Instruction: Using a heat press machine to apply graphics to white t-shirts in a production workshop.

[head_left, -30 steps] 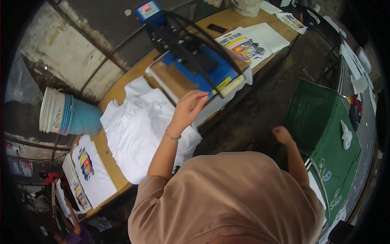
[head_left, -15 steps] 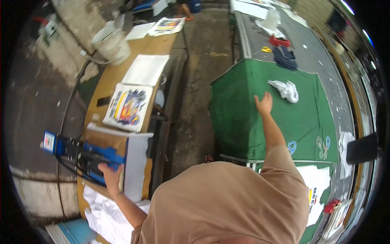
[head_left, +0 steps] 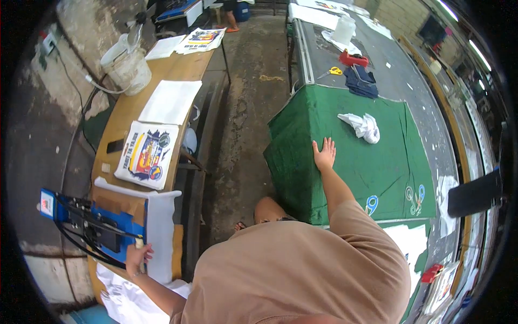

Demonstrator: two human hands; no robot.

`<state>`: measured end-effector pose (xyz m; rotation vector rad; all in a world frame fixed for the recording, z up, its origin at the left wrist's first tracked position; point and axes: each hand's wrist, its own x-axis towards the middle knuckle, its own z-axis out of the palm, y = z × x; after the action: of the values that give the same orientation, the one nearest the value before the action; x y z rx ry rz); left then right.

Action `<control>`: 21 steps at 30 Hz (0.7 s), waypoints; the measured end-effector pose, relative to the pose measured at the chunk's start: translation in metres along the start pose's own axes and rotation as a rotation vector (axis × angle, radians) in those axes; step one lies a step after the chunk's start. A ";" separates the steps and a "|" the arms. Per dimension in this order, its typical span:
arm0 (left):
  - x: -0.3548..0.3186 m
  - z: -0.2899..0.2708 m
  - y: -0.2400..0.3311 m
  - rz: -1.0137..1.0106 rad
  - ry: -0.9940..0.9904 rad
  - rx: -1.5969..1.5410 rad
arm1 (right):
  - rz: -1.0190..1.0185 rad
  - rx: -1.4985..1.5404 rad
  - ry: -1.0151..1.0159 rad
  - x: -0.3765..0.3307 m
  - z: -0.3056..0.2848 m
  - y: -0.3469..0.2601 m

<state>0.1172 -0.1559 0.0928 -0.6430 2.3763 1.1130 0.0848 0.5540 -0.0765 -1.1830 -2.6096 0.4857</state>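
Reaching both ways, the left hand point(head_left: 138, 255) grips the handle of the blue heat press point(head_left: 94, 221) at lower left, while the right hand point(head_left: 324, 155) lies flat, fingers spread, on the green cloth point(head_left: 345, 156) mid-frame; stretched so, the press could pinch fingers.

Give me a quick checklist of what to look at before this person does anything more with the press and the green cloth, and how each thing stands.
1. Left hand has a hold on the handle of the blue heat press: ok, it rests at the press's edge.
2. Right hand flat on the green cloth: ok, palm down near its left edge.
3. White fabric laid over the press: ok, draped across its right side.
4. Crumpled white rag apart from the right hand: ok.
5. Press open or closed: cannot tell.
6. Printed sheet clear of the press: ok, beside it on the wooden bench.
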 end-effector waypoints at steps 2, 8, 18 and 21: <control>-0.002 0.001 0.001 0.017 0.037 -0.005 | -0.013 -0.004 -0.017 0.000 0.000 0.000; -0.003 0.002 -0.003 0.025 0.106 -0.046 | 0.006 -0.034 -0.032 0.002 0.003 0.003; -0.008 0.002 0.001 0.073 0.113 -0.044 | -0.031 0.014 0.011 0.002 0.003 0.004; -0.007 0.001 -0.002 0.099 0.086 -0.120 | -0.023 0.006 0.012 0.003 0.004 0.005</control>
<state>0.1241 -0.1546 0.0955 -0.6308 2.4523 1.3029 0.0848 0.5581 -0.0817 -1.1486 -2.6069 0.4807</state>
